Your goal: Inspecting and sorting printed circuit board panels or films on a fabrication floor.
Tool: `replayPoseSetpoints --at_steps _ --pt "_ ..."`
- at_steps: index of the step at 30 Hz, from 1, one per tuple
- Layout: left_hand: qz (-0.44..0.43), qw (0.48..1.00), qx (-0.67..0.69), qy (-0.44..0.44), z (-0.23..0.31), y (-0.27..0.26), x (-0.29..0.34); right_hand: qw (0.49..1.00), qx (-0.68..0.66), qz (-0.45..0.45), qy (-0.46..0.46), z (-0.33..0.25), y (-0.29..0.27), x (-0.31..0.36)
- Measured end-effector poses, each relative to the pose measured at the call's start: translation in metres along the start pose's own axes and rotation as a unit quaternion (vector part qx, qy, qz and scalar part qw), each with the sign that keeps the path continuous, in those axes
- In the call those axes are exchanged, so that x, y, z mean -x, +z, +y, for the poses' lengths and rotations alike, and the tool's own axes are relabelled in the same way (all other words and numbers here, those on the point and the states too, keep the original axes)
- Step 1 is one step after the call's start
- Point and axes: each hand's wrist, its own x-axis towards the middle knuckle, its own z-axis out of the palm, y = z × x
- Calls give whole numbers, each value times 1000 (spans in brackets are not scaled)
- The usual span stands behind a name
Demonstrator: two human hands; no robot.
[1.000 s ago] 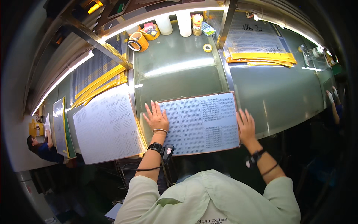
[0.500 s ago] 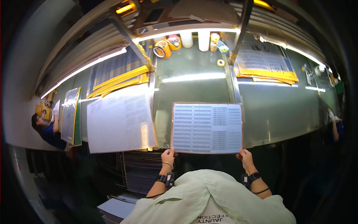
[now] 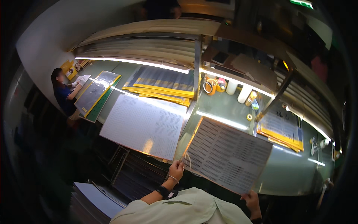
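Observation:
In front of me, a thin rectangular circuit board panel [image 3: 227,153] with copper-coloured edges is held up at the table's near edge. Rows of small dark marks cover its greyish face. My left hand [image 3: 176,170] pinches its near left corner, and my right hand [image 3: 252,201] grips the near right corner. Just left of it lies a pale stack of similar panels [image 3: 143,125] with copper edges, reaching slightly over the table edge.
Yellow-edged film sheets [image 3: 164,84] lie behind the pale stack, with more film sheets [image 3: 281,125] at right. Tape rolls [image 3: 210,86] and white cylinders [image 3: 244,93] stand below the lit shelf. A co-worker [image 3: 65,91] is at far left; a dark rack [image 3: 138,173] stands below the table.
The view has swung left and tilted. The panel, still in both hands, now looks darker and slanted, its right side nearer me.

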Motion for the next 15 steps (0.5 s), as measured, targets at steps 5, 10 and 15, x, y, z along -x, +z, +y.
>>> replayPoseSetpoints --at_steps 5,10,15 --pt "-23 963 198 184 149 -22 -52 984 -65 121 -113 -60 -41 -37" --pt "-27 934 268 234 219 -65 -89 937 -271 91 -201 -211 -34 -185" --pt "53 984 170 -24 94 -109 -81 821 -520 -64 -225 -365 26 -363"
